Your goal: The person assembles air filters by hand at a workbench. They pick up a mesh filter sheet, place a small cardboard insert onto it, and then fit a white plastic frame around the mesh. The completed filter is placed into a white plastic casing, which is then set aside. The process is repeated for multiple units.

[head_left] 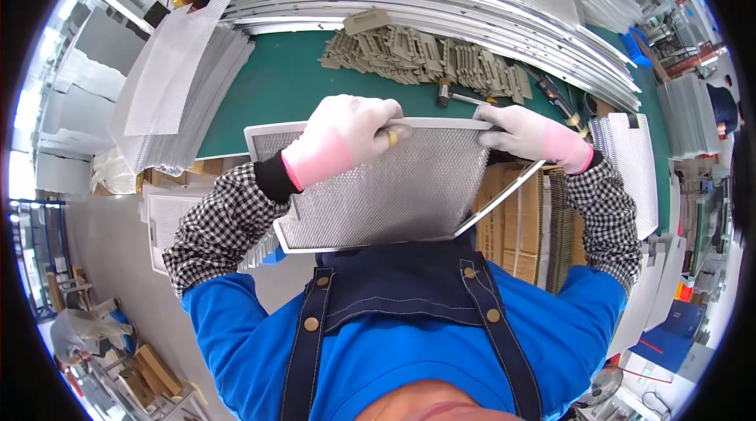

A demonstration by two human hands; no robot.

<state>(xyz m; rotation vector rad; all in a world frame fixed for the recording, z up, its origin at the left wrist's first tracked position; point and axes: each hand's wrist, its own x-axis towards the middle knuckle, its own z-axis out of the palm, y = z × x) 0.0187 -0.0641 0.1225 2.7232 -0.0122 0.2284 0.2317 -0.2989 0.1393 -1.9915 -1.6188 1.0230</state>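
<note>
A silver mesh filter panel [394, 177] leans between the table's near edge and my apron, with pale metal frame strips along its top, left and bottom edges. My left hand [346, 136], in a white glove with a pink cuff, is closed over the top strip near its middle. At the upper right corner, my gloved right hand [520, 133] has its fingers closed on the end of the frame. From under that hand a loose-looking frame side strip [500, 199] slants down to the lower right corner, apart from the mesh's right edge. The right thumb is partly hidden.
Beyond the panel, a pile of grey-beige plastic corner pieces [409, 55] lies on the green table [276, 78]. A hammer [457, 96] and a power screwdriver [559, 102] lie nearby. Long metal strips [441, 0] span the back; mesh sheets [185, 82] are stacked left. Cardboard boxes [508, 224] stand below.
</note>
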